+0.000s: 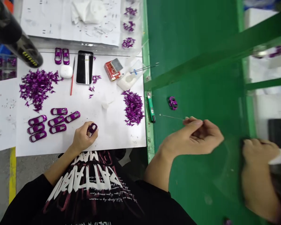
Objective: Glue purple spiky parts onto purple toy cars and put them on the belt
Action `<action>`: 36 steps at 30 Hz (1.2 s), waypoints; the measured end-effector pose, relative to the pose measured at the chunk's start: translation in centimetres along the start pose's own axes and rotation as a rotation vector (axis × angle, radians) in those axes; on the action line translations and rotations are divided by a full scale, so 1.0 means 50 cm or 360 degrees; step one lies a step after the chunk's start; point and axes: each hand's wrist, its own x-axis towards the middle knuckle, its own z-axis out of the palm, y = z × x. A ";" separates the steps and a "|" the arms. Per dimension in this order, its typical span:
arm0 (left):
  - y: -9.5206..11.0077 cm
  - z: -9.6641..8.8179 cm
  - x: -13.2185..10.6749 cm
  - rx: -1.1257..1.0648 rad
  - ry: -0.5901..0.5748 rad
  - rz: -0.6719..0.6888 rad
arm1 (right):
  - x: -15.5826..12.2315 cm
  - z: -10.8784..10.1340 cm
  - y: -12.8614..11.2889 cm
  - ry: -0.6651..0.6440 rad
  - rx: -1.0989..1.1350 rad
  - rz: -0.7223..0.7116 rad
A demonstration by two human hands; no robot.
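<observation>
Pinching wire (170,117), right fingers (189,121) | left fingers (87,128) gripping purple shell (92,128) | clear tray (132,34): purple pieces (129,27)

The left hand (83,137) grips one purple model car shell (92,129); seven more lie just beside that grip, two farther beyond it, and one on the green bench (192,40) near the right hand (196,136), which pinches one thin wire (171,117).
</observation>
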 end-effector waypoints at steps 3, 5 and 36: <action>0.003 0.001 0.003 0.0036 0.0011 0.0029 | -0.020 -0.040 0.064 -0.0059 -0.0139 0.0156; 0.004 0.001 0.004 0.0056 0.0012 0.0046 | -0.044 -0.062 0.093 -0.0135 -0.0208 0.0248; 0.006 0.001 0.005 0.0032 -0.0026 -0.0035 | 0.005 -0.102 0.079 -0.0160 -0.0690 0.0326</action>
